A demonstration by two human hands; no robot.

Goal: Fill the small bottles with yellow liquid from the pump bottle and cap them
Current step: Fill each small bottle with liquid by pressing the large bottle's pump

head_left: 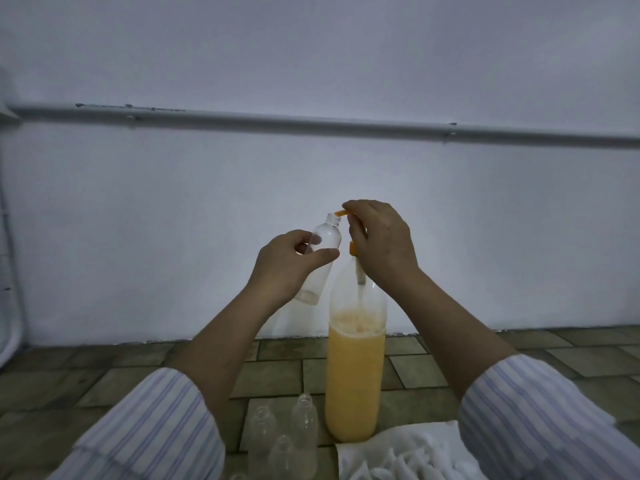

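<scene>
The left hand (289, 263) holds a small clear bottle (320, 258) up in the air, its grip curled round the bottle's middle with the thumb across the front; the bottle tilts, its open threaded neck leaning up and to the right, its base hidden partly behind the palm; it looks empty, though a little pale film at the base is hard to judge. The right hand (379, 237) rests on top of the pump head, its grip curled over it, fingertips bent down at the front; the orange spout (341, 213) pokes out from under the fingers and its tip sits right at the mouth of the small bottle. Beneath, the tall pump bottle (355, 368) stands upright on the tiled floor (104, 375), filled with yellow liquid to roughly two thirds, foam on top; the orange collar and dip tube show at its neck. Just left of its base stand several empty small bottles (304, 419), uncapped; to the right lies a white cloth (415, 438) carrying white caps, blurred. Striped sleeves (156, 431) cover both forearms up to the elbows; a pale wall with a horizontal pipe (311, 124) rises behind.
</scene>
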